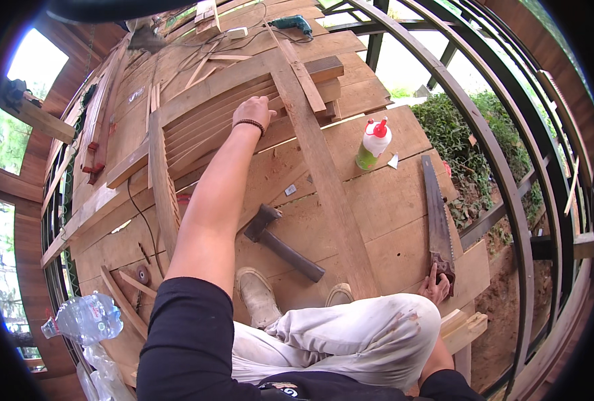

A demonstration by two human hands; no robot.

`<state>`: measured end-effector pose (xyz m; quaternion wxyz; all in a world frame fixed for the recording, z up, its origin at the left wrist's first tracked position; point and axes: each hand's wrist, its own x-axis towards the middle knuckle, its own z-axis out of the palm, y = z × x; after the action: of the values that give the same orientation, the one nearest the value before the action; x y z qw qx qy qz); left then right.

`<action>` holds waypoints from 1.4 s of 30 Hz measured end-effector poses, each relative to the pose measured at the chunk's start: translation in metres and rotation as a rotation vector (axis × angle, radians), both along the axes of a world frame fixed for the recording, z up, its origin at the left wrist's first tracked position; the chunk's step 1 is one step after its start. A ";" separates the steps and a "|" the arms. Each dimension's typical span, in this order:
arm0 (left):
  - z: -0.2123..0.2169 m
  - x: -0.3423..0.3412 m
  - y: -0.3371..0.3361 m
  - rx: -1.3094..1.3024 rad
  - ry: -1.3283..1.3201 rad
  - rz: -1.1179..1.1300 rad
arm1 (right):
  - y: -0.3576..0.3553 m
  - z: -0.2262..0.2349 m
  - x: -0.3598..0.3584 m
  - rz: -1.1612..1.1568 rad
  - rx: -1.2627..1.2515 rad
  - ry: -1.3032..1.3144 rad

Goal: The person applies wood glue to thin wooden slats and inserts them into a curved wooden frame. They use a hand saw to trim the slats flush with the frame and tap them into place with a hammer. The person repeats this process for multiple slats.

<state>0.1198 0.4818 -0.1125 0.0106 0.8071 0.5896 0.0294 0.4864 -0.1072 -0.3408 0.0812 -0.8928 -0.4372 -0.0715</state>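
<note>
My left hand [253,113], a beaded bracelet at its wrist, reaches across a wooden frame [320,170] with thin slats [200,137]. Its fingers are curled at the slats near the frame's middle; the undersides of the fingers are hidden. The frame's left side piece [164,190] has a row of notches. Low on the right, beside my knee, my right hand [434,287] has its fingers at the brown handle of a handsaw [437,214], which lies flat on the planks. My knee covers part of that wrist. A dark-headed hammer [280,242] lies inside the frame, by my shoe.
A white and green glue bottle [374,144] with a red cap stands right of the frame. Farther off lie a green power drill [293,25], cords and wood strips. A clear water bottle [86,317] is at lower left. Metal railing [504,180] borders the plank floor's right edge.
</note>
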 end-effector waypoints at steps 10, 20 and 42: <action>0.002 0.000 0.006 -0.018 0.037 0.006 | -0.001 -0.005 0.003 0.021 0.035 -0.039; -0.004 -0.001 0.013 -0.002 0.100 -0.009 | 0.003 0.001 -0.002 0.023 0.031 -0.019; -0.034 -0.008 0.026 -0.347 -0.398 0.055 | 0.114 0.286 -0.057 0.039 0.541 0.879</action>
<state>0.1117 0.5077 -0.1468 0.2635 0.7552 0.5940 0.0862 0.4291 0.0067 -0.0545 0.4863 -0.7774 -0.3443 0.2014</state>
